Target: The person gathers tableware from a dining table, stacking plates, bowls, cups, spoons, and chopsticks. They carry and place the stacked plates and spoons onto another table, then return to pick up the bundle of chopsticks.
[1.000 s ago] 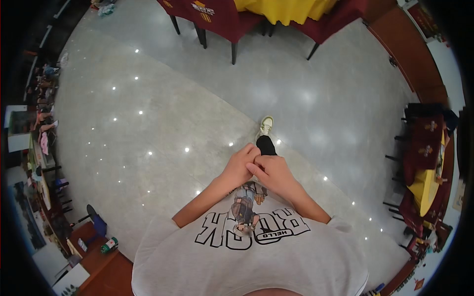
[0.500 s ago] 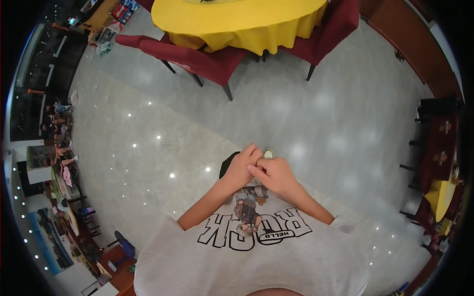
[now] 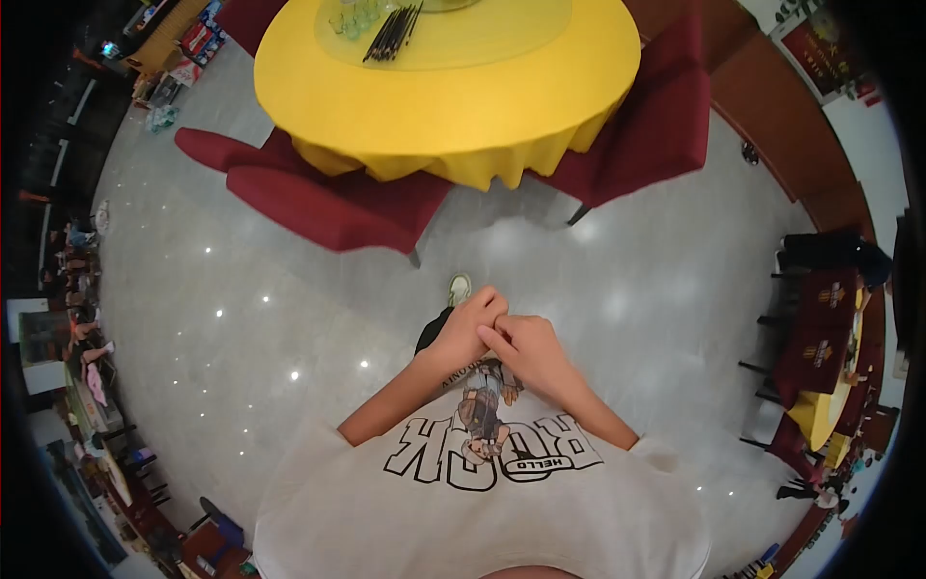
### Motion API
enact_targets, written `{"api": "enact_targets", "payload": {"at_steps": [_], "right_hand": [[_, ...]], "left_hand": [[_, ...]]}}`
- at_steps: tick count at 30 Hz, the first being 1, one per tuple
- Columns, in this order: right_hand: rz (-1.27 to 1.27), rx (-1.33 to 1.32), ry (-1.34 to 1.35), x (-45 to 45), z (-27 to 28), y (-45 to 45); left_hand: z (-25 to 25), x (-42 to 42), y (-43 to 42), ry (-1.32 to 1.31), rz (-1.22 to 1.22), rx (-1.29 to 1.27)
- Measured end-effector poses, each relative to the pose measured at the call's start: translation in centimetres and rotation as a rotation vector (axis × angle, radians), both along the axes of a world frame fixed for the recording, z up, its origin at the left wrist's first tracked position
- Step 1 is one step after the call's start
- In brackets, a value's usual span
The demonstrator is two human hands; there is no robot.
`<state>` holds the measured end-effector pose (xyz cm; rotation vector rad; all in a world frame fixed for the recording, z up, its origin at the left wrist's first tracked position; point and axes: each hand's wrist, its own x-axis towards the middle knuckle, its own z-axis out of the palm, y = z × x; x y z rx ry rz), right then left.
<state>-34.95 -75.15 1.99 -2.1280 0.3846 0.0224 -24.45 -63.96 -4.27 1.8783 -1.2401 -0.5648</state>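
Note:
My left hand and my right hand meet in front of my white T-shirt. Both are closed, with curled fingers tucked against each other where they touch. The right thumb points toward the left hand. Nothing sticks out of either hand, but the inner side of the fingers is hidden, so I cannot tell if anything is in them. Beyond them, a round table with a yellow cloth fills the top of the view. A bundle of dark thin sticks, like chopsticks, lies on it beside several clear glasses.
Dark red chairs stand at the near side of the table, another red chair at its right. Grey shiny floor lies between me and them. At far right are more red chairs and a yellow-covered table.
The yellow table and its chairs have come closer and lower in view, and the sticks and glasses on top now show. One shoe has swung forward on the left. My hands stay together.

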Motion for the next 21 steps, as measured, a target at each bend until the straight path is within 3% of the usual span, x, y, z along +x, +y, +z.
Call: {"api": "enact_targets", "payload": {"at_steps": [11,17,21], "right_hand": [[-0.133,0.135,0.021,12.4,-1.3,-9.8],[-0.073,0.210,-0.007,18.9,-2.6,-18.8],[-0.052,0.286,-0.003,22.2,-5.1,-24.6]], "left_hand": [[-0.6,13.3,-10.4,0.030,-0.047,-0.098],[-1.5,19.2,-18.2,-0.092,0.082,-0.125],[-2.0,22.3,-21.9,-0.039,0.168,0.026]]}}
